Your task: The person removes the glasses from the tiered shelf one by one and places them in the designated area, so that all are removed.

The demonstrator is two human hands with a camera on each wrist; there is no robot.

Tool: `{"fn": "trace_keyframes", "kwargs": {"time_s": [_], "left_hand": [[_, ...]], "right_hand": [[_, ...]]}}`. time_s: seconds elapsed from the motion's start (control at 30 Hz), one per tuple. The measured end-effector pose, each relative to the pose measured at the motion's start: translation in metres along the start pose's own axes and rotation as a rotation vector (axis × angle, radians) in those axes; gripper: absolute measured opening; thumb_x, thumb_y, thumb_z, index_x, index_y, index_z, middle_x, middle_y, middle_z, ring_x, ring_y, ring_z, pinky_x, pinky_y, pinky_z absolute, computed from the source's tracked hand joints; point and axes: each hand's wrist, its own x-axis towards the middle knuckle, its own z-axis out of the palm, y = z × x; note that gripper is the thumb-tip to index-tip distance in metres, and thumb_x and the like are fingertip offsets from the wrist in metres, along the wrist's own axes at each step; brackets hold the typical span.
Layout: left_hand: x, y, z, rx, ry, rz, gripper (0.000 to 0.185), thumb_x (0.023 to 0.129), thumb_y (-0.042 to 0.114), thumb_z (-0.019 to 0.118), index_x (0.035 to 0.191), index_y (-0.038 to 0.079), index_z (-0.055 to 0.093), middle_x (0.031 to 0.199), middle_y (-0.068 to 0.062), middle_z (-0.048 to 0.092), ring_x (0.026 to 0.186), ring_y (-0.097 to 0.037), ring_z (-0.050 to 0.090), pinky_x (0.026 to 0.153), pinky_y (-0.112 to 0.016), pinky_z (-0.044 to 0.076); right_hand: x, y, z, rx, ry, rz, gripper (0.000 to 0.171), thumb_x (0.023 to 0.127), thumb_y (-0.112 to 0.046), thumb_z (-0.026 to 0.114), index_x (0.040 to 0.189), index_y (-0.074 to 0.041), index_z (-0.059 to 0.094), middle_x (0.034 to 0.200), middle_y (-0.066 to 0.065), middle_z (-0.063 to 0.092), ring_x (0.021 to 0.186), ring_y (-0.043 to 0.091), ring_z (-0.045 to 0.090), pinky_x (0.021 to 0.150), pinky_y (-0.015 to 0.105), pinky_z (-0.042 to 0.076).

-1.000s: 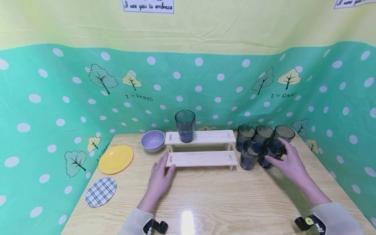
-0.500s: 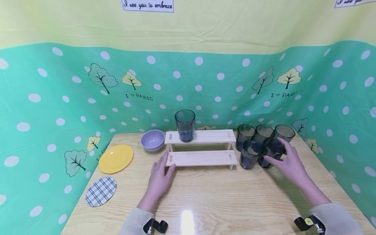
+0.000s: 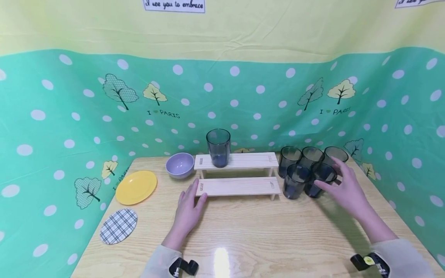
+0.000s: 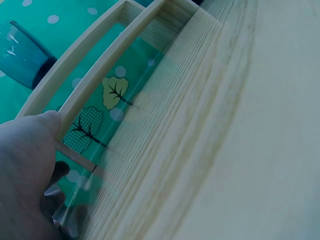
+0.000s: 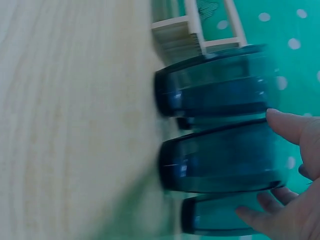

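1. Right hand [image 3: 347, 189]: fingers spread and lightly bent around the front right dark blue-grey translucent plastic tumbler [image 3: 321, 179]. The thumb tip touches its side; a closed grip is not confirmed.
2. That tumbler stands upright on the pale wooden table [image 3: 264, 235] in a tight cluster of five tumblers [image 3: 301, 166], right of the two-tier pale wooden step shelf [image 3: 240, 175]. Neighbouring tumblers crowd it on the left and behind.
3. Left hand [image 3: 189, 210]: flat on the table, fingers straight, fingertips against the left end of the shelf's lower tier.
4. A sixth tumbler [image 3: 218, 147] stands upright on the upper tier, left of centre.
5. Left of the shelf: a lilac bowl [image 3: 179, 165], a yellow round plate [image 3: 136, 187], a checked round coaster [image 3: 118, 226].
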Motion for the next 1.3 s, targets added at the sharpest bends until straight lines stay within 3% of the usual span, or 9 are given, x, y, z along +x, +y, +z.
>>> {"fn": "trace_keyframes", "kwargs": {"time_s": [0.1,0.23,0.57,0.83,1.3], "left_hand": [[0.0,0.0,0.0,-0.003,0.001,0.005,0.072,0.116,0.039,0.057,0.175,0.006,0.029,0.175,-0.02,0.037,0.163,-0.041,0.031,0.136,-0.06,0.005],[0.0,0.001,0.0,-0.007,0.003,0.009,0.072,0.116,0.039,0.058,0.174,0.006,0.03,0.175,-0.021,0.037,0.163,-0.042,0.032,0.136,-0.06,0.006],[0.0,0.0,0.0,-0.008,0.005,0.011,0.072,0.116,0.039,0.058,0.174,0.005,0.03,0.175,-0.022,0.036,0.163,-0.043,0.031,0.136,-0.061,0.006],[0.0,0.0,0.0,-0.007,0.004,0.011,0.072,0.116,0.038,0.058,0.174,0.005,0.03,0.174,-0.022,0.037,0.163,-0.043,0.032,0.136,-0.061,0.006],[0.0,0.001,0.0,-0.005,0.005,0.015,0.072,0.116,0.039,0.057,0.174,0.006,0.03,0.175,-0.021,0.036,0.163,-0.042,0.032,0.136,-0.061,0.006]], "right_hand": [[0.001,-0.011,-0.007,0.002,0.044,-0.04,0.108,0.1,-0.031,0.087,0.176,-0.002,0.015,0.163,0.042,0.028,0.146,0.064,0.036,0.111,0.08,0.04],[0.004,-0.03,-0.013,0.005,0.08,-0.054,0.107,0.1,-0.033,0.087,0.177,-0.008,0.017,0.162,0.038,0.032,0.145,0.06,0.038,0.113,0.078,0.04],[0.017,-0.079,-0.008,0.047,0.092,-0.099,0.108,0.099,-0.035,0.088,0.179,-0.018,0.017,0.166,0.031,0.03,0.151,0.055,0.038,0.12,0.073,0.037],[0.031,-0.11,0.014,0.113,0.071,-0.179,0.107,0.097,-0.029,0.09,0.178,-0.02,0.02,0.169,0.025,0.03,0.152,0.045,0.037,0.124,0.067,0.039],[0.06,-0.168,0.071,0.224,-0.035,-0.278,0.098,0.096,-0.027,0.091,0.175,-0.027,0.031,0.167,0.014,0.036,0.155,0.031,0.038,0.128,0.054,0.04]]}}
